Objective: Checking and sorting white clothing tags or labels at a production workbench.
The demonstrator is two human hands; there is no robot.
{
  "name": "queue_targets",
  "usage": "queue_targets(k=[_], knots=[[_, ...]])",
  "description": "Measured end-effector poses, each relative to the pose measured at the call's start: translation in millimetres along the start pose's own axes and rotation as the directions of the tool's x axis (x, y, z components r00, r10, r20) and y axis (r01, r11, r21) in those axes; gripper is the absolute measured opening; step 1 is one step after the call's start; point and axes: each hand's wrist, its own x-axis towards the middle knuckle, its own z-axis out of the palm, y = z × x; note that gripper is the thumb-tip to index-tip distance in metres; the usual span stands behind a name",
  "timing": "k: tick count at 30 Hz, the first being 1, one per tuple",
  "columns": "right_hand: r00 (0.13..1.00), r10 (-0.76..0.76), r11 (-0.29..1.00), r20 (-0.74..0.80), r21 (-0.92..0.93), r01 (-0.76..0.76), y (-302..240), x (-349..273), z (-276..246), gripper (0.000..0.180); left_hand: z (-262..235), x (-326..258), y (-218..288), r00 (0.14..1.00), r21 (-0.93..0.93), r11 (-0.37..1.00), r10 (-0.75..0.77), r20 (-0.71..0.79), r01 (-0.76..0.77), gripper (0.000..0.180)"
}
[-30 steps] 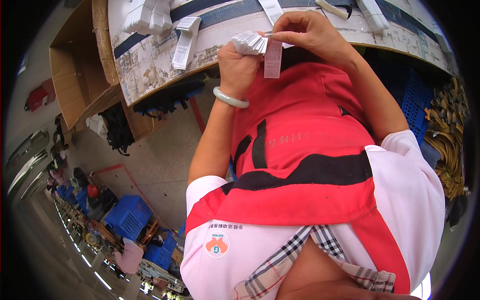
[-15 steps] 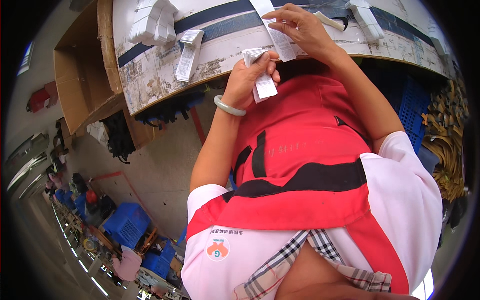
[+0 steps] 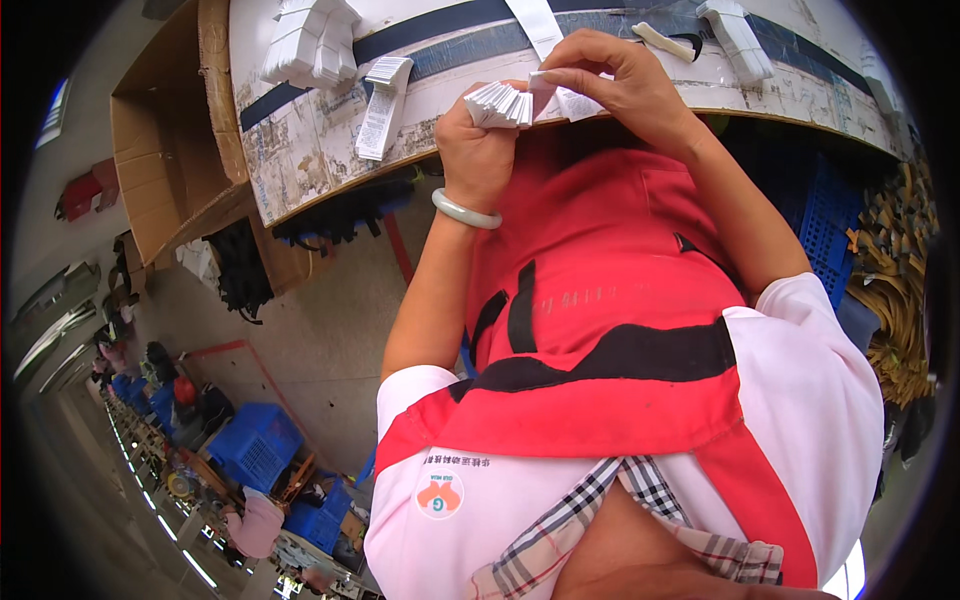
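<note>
One bare left hand [image 3: 474,150], at the near edge of the worn white worktable [image 3: 300,150], was closed firmly round a fanned stack of narrow white paper labels [image 3: 500,105], its loose ends facing the table's right side. Pale green bangle [image 3: 466,212] on that wrist, just short of the table edge.

Right hand [image 3: 632,92] also over the near edge, just beside the left; thumb and forefinger pinched together on a single thin white label [image 3: 541,82] next to the fan. Could not tell whether this label was joined to the fan, nor whether the two hands touched.

On the table: left part, a thick bundle of folded white labels [image 3: 310,45], with a smaller printed white label pile [image 3: 382,112] nearer the edge; middle, a long white paper strip [image 3: 535,25] running back from the hands; right part, a cream curved tool with a black end [image 3: 665,42], then another folded white stack [image 3: 738,45].

Off the table's left end, an open brown cardboard box [image 3: 165,150]. Below its right end, a blue plastic crate [image 3: 828,225] and a heap of tan strips [image 3: 895,310]. Red apron [image 3: 600,250] directly before the table's near edge.
</note>
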Motion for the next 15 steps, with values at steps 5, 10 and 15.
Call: queue_targets(k=[5,10,15], knots=[[0.995,0.081,0.996,0.056,-0.028,-0.079,-9.4,-3.2,-5.1,0.020,-2.0,-5.5,-2.9,0.989,-0.137,0.979,-0.149,0.024,0.150,0.021],[0.990,0.120,0.993,0.070,-0.007,-0.120,-6.4,-7.3,-1.3,0.019,1.5,-6.6,-1.3,0.978,-0.190,0.960,-0.204,0.035,0.207,0.022],[0.984,0.150,0.987,0.100,0.036,-0.155,-8.8,-6.2,0.0,0.018,0.5,-6.9,-1.0,0.977,-0.210,0.955,-0.207,0.044,0.211,0.019]])
